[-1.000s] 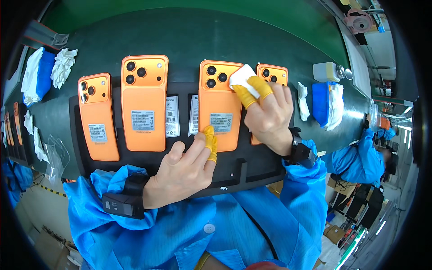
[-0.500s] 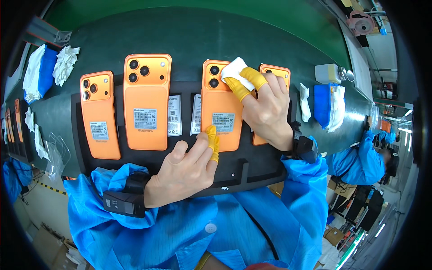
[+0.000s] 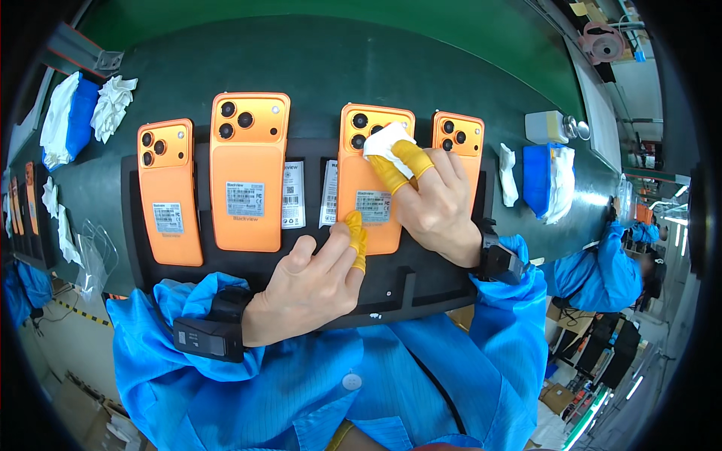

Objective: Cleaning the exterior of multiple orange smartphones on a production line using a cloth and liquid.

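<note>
With right hand (image 3: 436, 201), pinching white cloth (image 3: 385, 143) by lenses (image 3: 360, 120) of orange phone (image 3: 353, 173), third from left | with left hand (image 3: 312, 276) half-open, touching its lower left | apparently mid-wipe; unclear for other phones (image 3: 247, 165)

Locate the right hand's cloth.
In the head view, just right of centre, the cloth sits between the right hand and the orange phone the left hand touches.

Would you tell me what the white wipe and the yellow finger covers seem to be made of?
The white wipe looks like matte cloth or paper, judging by its folds. The yellow finger covers look like matte rubber, perhaps latex: wrinkled yet snug.
</note>
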A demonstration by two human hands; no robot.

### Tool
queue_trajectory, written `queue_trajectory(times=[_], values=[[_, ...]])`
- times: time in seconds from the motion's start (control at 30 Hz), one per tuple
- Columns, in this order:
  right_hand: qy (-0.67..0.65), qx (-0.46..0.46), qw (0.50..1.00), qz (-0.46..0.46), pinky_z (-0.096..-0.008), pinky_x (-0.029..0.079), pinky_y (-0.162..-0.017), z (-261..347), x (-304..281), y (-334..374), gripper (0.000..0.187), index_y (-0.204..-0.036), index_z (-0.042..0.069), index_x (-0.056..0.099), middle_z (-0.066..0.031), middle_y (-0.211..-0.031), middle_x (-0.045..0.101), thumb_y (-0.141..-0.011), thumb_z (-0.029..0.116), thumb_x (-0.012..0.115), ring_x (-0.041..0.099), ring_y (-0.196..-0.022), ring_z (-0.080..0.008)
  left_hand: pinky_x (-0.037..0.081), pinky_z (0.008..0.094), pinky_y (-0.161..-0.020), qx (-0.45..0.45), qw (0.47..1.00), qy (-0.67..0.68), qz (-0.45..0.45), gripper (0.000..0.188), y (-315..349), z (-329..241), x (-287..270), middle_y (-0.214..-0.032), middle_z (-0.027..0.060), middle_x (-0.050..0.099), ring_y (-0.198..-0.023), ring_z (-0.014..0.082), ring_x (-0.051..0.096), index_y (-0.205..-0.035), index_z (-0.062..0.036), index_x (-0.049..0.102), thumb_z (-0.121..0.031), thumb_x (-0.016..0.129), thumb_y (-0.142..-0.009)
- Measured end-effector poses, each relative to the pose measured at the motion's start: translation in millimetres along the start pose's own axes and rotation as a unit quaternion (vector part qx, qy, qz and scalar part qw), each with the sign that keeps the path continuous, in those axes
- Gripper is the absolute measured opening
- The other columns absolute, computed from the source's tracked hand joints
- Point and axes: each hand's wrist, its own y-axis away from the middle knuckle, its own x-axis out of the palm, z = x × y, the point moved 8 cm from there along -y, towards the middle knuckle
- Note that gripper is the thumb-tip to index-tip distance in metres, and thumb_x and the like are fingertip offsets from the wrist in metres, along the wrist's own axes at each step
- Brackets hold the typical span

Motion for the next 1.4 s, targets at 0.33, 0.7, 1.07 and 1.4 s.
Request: queue_trajectory(times=[0.33, 0.7, 1.07, 1.4], values=[[0.108, 0.044, 0.993, -0.011, -0.0334, 0.039, -0.063, -24.0, -10.5, 2.1, 0.034, -0.092, 0.007, 0.072, -0.0098, -0.093, 0.060, -0.059, 0.004, 0.063, 0.053, -0.075, -0.0228, 0.024, 0.0374, -0.070, -0.002, 1.000, 0.003, -0.003, 0.011, 0.5, -0.3, -0.9, -0.096, 0.0124, 0.063, -0.100, 0.0180, 0.054, -0.084, -0.0052, 0.067, -0.013, 0.065, -0.077], [0.078, 0.045, 0.996, -0.005, -0.0358, 0.041, -0.065, -13.4, -12.1, 14.2, 0.027, -0.081, -0.001, 0.067, -0.0120, -0.092, 0.058, -0.055, 0.003, 0.062, 0.054, -0.077, -0.0248, 0.024, 0.0373, -0.069, 0.003, 1.000, 0.002, -0.011, 0.009, 1.2, -2.7, 0.0, -0.094, 0.0131, 0.063, -0.101, 0.0191, 0.054, -0.079, -0.0049, 0.066, -0.013, 0.066, -0.076], [0.003, -0.028, 0.999, 0.019, -0.0365, 0.044, -0.069, 11.0, 2.0, 3.6, 0.036, -0.092, -0.002, 0.068, -0.0129, -0.099, 0.058, -0.057, 0.007, 0.063, 0.056, -0.085, -0.0267, 0.026, 0.0363, -0.071, -0.002, 1.000, -0.015, -0.023, 0.012, -6.5, -0.3, -1.6, -0.098, 0.0130, 0.061, -0.102, 0.0208, 0.054, -0.080, -0.0056, 0.065, -0.015, 0.061, -0.073], [0.034, -0.006, 0.999, 0.007, -0.0457, 0.044, -0.075, -3.7, -16.1, 22.7, 0.044, -0.108, 0.002, 0.062, -0.0163, -0.108, 0.057, -0.064, 0.001, 0.060, 0.055, -0.092, -0.0353, 0.039, 0.0334, -0.079, -0.036, 0.994, 0.091, -0.055, 0.013, 2.1, -0.8, -9.3, -0.082, 0.0031, 0.058, -0.097, 0.0201, 0.051, -0.073, -0.0089, 0.065, -0.019, 0.058, -0.070]])
